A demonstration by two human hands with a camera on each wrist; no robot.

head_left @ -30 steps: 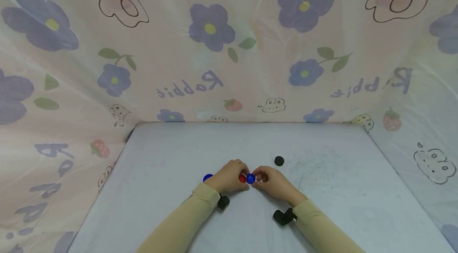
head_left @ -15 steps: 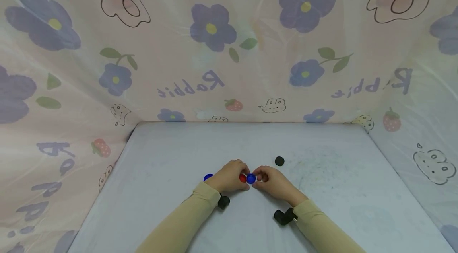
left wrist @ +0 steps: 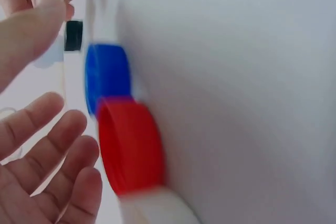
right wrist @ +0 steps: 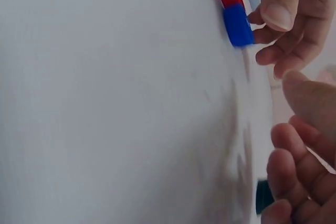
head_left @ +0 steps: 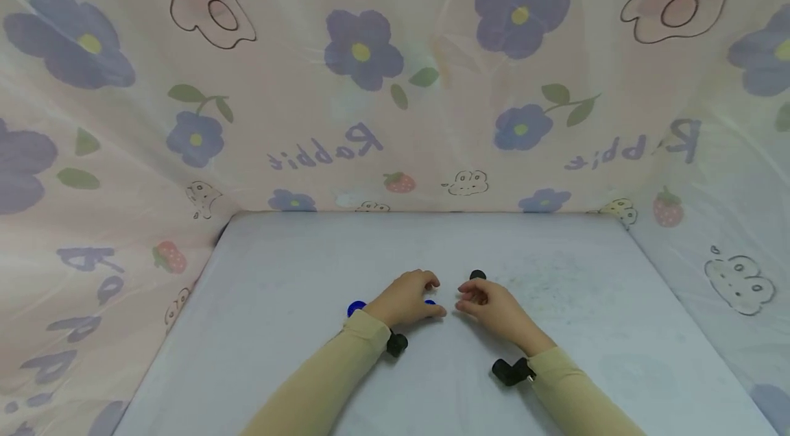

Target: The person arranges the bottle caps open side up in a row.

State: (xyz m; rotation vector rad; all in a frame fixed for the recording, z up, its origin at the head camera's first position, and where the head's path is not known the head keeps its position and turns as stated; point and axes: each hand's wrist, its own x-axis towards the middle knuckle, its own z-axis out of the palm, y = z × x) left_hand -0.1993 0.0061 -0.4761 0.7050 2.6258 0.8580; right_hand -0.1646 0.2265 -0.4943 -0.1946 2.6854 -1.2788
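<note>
Hovering with fingers loosely spread and gripping nothing, left hand [head_left: 404, 300] over the pale table [head_left: 296, 271], just above the caps. Lying flat beneath those fingers, red bottle cap [left wrist: 131, 148] touching blue bottle cap [left wrist: 107, 77] edge to edge, with a white cap [left wrist: 157, 208] butting against the red one's other side in the left wrist view. Showing only as a sliver of blue at the fingertips from the head camera, that same blue cap. Hanging open too, right hand [head_left: 494, 309] just to the right of the left, fingers gently curved, thumb and fingers apart, holding nothing, a small gap separating the two hands. Sitting close to the right hand's fingertips on the far side, black cap [head_left: 477, 275] on the table. Peeking out behind the left wrist, a second blue cap [head_left: 354, 308]. Strapped under each wrist, black camera mounts [head_left: 512, 371]. Covering both forearms, beige sleeves [head_left: 333, 374]. Rising behind and at both sides of the table, a pinkish curtain [head_left: 395, 79] printed with purple flowers, rabbits and strawberries.
</note>
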